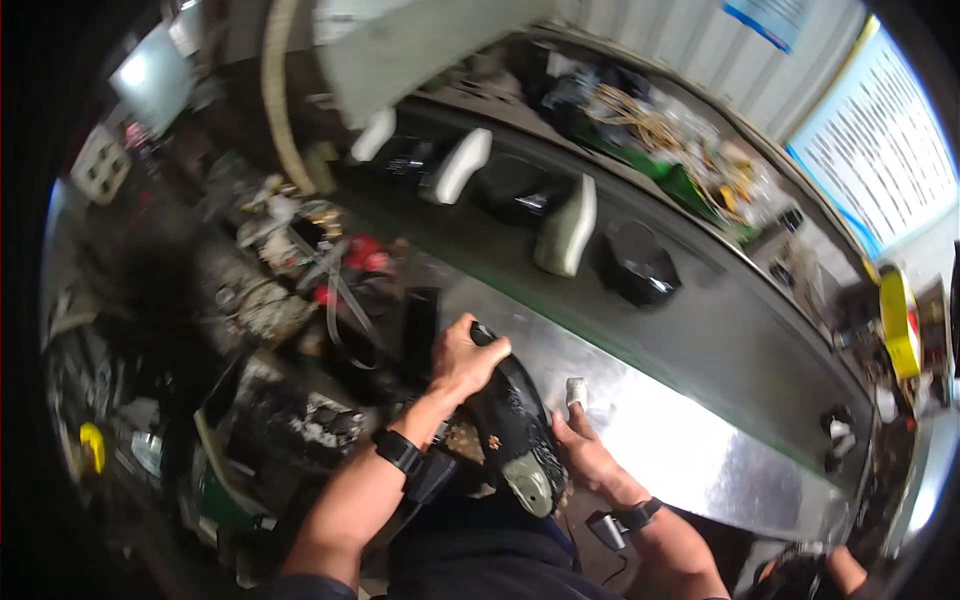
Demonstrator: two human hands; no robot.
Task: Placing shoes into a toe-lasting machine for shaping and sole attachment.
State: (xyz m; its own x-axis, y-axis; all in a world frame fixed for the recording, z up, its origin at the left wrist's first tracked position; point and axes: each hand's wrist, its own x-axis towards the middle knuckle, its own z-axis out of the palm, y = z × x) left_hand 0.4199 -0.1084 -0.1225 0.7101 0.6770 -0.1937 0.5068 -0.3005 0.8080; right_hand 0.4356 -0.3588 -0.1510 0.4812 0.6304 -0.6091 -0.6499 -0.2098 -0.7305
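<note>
My left hand point(462, 362) is closed over the toe end of the black shoe point(515, 425), fingers wrapped on top. Shoe sits at the steel bench point(690, 440) edge, glossy, pale heel toward me. My right hand point(583, 452) cups its side, fingers curled, thumb up.

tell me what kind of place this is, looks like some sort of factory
Most likely a shoe workshop or factory line. A long dark conveyor belt carries pale shoe lasts and black shoe uppers, the left hand and right hand work a black shoe, and the bench is cluttered.
</note>
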